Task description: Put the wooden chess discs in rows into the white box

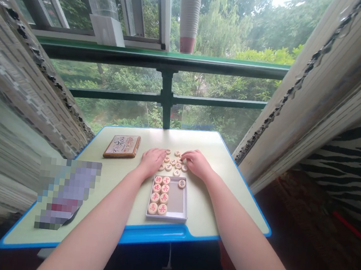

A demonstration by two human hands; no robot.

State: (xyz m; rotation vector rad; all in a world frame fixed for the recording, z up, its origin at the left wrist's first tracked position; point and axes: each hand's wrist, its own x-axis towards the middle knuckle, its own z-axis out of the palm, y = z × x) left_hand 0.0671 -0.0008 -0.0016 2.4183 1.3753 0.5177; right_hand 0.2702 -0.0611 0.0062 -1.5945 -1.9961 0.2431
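Observation:
Several round wooden chess pieces [174, 164] lie loose on the pale green table [212, 198] between my two hands. My left hand [153, 159] rests palm down at the left of the pile, fingers curled over some pieces. My right hand [196, 161] sits at the right of the pile, its fingertips pinched on a piece at the pile's edge. Just nearer to me a shallow white box tray [178, 202] holds several pieces with red characters in two columns on its left side, plus one dark-marked piece [182, 183] at its top right.
A brown box lid [122, 146] lies on the table's far left. A blurred-out flat object [64, 193] lies at the near left. Beyond the table's blue edge stands a green railing [167, 95] with glass; curtains hang at both sides.

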